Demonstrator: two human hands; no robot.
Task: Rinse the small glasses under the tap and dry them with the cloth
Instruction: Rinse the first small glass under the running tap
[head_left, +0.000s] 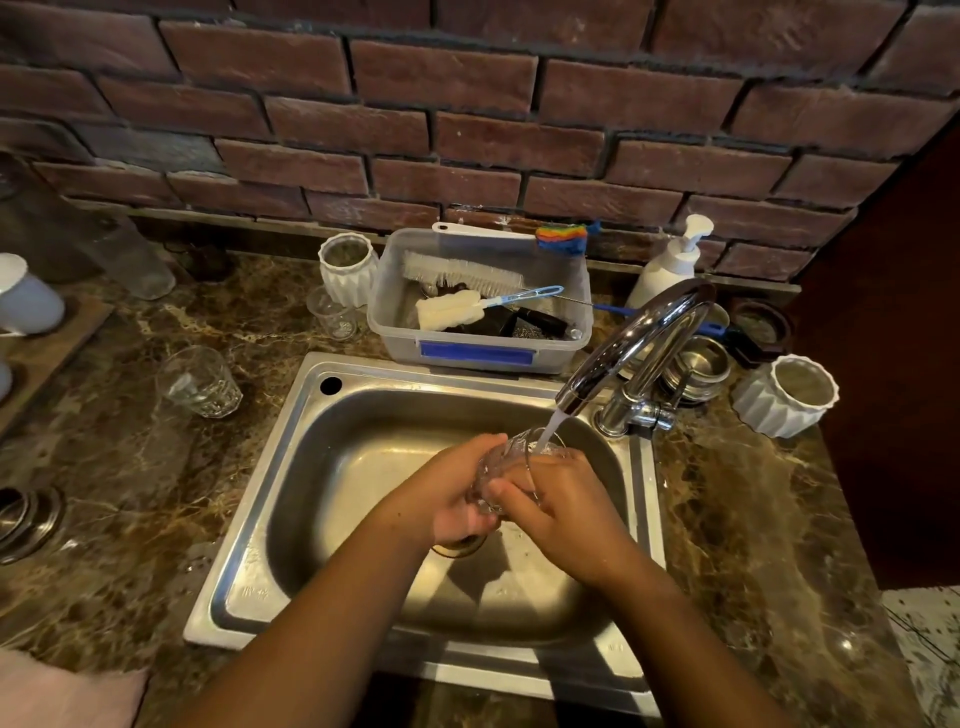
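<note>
Over the steel sink (291, 457), both my hands hold one small clear glass (511, 457) tilted under the chrome tap (623, 343). Water runs from the spout into the glass's mouth. My left hand (452, 499) grips the glass's base and side; my right hand (561, 499) wraps its other side. A second small glass (200, 382) stands on the marble counter left of the sink. Another clear glass (332, 314) stands behind it near the plastic box. A pink cloth (62, 696) lies at the bottom left corner.
A plastic box (480, 348) with brushes sits behind the sink. White ribbed pots (348, 267) (784, 397) stand at back left and right. A soap pump bottle (670, 262) and metal bowls (698, 366) stand by the tap. A brick wall backs the counter.
</note>
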